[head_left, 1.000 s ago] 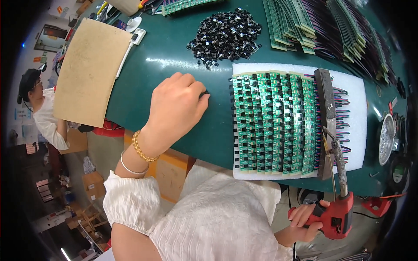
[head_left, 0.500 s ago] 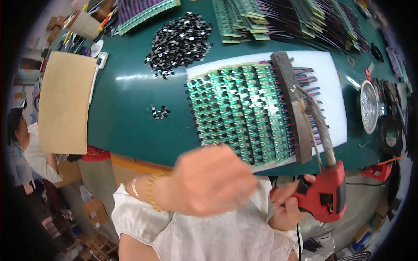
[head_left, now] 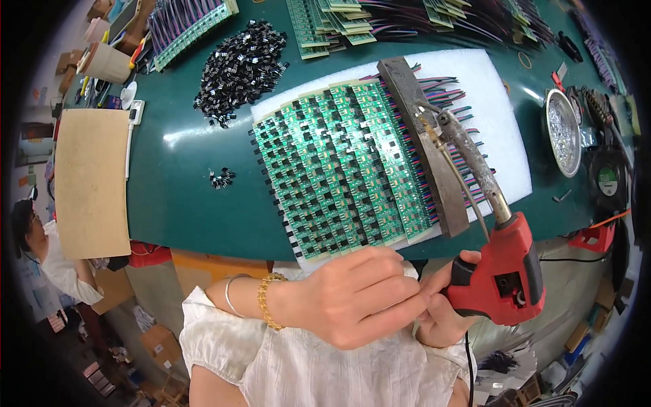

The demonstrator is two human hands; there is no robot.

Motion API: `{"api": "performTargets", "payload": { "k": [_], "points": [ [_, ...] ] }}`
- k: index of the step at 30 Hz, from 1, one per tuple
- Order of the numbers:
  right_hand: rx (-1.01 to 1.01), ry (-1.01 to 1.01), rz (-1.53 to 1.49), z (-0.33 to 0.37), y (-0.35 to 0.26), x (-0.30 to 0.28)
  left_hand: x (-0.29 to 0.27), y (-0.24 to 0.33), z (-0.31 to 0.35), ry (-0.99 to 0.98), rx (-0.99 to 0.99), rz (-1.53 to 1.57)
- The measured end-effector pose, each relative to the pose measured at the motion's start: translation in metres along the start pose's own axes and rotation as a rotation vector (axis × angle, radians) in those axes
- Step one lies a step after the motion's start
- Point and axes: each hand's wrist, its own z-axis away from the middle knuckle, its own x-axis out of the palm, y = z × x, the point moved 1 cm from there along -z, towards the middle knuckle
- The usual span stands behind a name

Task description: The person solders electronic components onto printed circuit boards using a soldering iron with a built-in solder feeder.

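My right hand (head_left: 442, 308) grips a red and black soldering gun (head_left: 505, 271). Its metal nozzle and thin feed tube slant up and to the left, with the tip over a heavy metal bar (head_left: 428, 152). In front of my body, my left hand (head_left: 359, 295) is closed, fingertips against the fingers of my right hand; whatever they pinch is hidden. Rows of green circuit boards (head_left: 339, 163) with small black connectors lie on a white foam sheet (head_left: 505, 149). The bar lies across their wired ends, and coloured wires stick out to its right.
A large pile of black connectors (head_left: 241, 68) and a small heap (head_left: 222, 178) lie on the green table (head_left: 183, 210). More wired boards (head_left: 336, 24) are stacked at the back. At right stands a metal dish (head_left: 563, 132); at left lies a tan board (head_left: 93, 183). Another person (head_left: 68, 258) sits far left.
My left hand has moved right and come to my right hand's fingers, no longer blurred. The gun is still held, its tip over the bar. The whole view has shifted slightly.
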Motion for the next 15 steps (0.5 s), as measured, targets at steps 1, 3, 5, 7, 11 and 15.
{"api": "performTargets", "payload": {
  "k": [1,3,5,7,11,15],
  "points": [
    [0.068,-0.026,0.022,0.0,0.0,-0.006,0.0,0.001,0.001,-0.026,0.003,0.002],
    [0.135,-0.016,0.059,0.002,-0.006,-0.006,-0.007,0.0,-0.003,-0.05,0.015,0.042],
    [0.017,-0.03,0.178,0.003,0.001,-0.009,-0.014,0.003,-0.005,-0.238,-0.003,-0.064],
    [-0.102,-0.041,0.297,0.004,0.01,-0.012,-0.013,0.005,-0.005,-0.249,0.004,-0.091],
    [-0.342,-0.047,0.535,0.005,0.022,-0.012,-0.014,0.006,-0.007,-0.323,0.0,-0.126],
    [-0.293,-0.061,0.434,0.001,0.004,0.005,-0.01,0.003,-0.004,-0.226,0.028,-0.099]
  ]
}}
